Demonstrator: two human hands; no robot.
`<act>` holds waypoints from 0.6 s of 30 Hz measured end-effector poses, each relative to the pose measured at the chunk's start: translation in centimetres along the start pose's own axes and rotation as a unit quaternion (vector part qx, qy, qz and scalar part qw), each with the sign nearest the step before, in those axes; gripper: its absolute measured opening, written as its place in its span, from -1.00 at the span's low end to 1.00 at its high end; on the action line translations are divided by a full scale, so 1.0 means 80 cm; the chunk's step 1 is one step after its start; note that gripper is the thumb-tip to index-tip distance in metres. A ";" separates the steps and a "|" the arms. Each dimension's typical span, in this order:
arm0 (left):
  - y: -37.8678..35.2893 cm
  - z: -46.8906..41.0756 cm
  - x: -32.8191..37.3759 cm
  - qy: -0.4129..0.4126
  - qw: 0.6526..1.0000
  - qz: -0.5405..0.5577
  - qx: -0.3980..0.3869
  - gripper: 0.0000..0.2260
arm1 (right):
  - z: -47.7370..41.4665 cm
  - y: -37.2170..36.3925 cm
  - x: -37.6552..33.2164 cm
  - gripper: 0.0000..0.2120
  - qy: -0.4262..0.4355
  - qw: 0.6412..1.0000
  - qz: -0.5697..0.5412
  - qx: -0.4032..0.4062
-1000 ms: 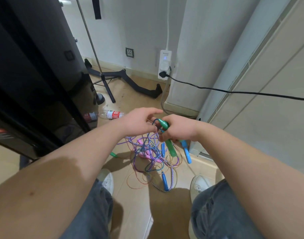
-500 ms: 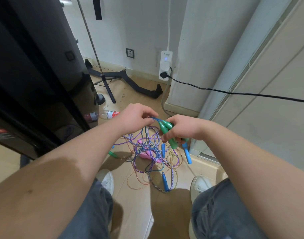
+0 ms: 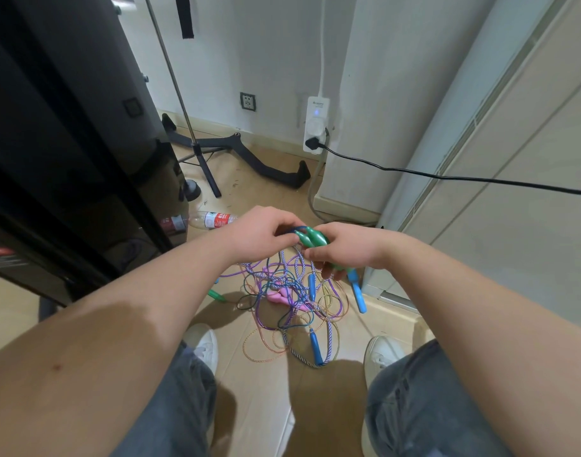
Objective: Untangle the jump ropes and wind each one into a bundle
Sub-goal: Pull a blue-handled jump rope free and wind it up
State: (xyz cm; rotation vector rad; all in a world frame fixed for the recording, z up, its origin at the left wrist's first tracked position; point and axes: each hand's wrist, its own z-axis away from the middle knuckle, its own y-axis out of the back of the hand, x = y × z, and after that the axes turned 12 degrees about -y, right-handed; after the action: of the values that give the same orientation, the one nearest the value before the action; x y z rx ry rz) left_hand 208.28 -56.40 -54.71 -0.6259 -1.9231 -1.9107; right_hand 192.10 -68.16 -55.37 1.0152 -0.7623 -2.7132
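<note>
Jump ropes [image 3: 292,291], entry one: where did we log them?
— Mostly on the floor [image 3: 266,407] below our hands, as a loose tangle of purple, blue and gold cords. Pink handles [image 3: 282,296] and a blue handle [image 3: 316,349] lay in it, and strands ran up to our hands.

Change against the second before?
— Then we saw a single green handle at the top of the right fist. This time we counted two green handles [image 3: 310,238] side by side there. We judged that both ends of one rope were likely gathered, so that rope could be drawn free and wound. No bundle was made yet.

Hands, pose?
— Both were raised over the tangle, almost touching.
— Right hand [image 3: 345,249]: fingers curled around the green pair.
— Left hand [image 3: 259,232]: fingertips pinched the dark cord [image 3: 292,229] just where it left the handles.
</note>
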 end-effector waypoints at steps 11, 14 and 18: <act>0.001 -0.001 0.006 0.006 0.999 0.041 0.009 -0.85 | 0.005 -0.001 -0.003 -0.82 0.013 1.000 0.005 -0.001; 0.008 -0.001 0.002 0.028 0.996 0.079 0.038 -0.85 | 0.007 0.003 -0.003 -0.77 0.004 1.000 -0.023 -0.005; 0.014 0.000 -0.007 0.062 0.992 0.086 0.065 -0.88 | 0.013 0.012 0.001 -0.80 0.012 0.999 -0.051 0.008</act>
State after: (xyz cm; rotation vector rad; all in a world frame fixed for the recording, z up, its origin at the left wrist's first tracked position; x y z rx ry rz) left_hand 209.33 -56.44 -54.06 -0.5984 -1.8352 -1.6657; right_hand 191.30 -68.61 -54.28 1.1176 -0.7487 -2.7796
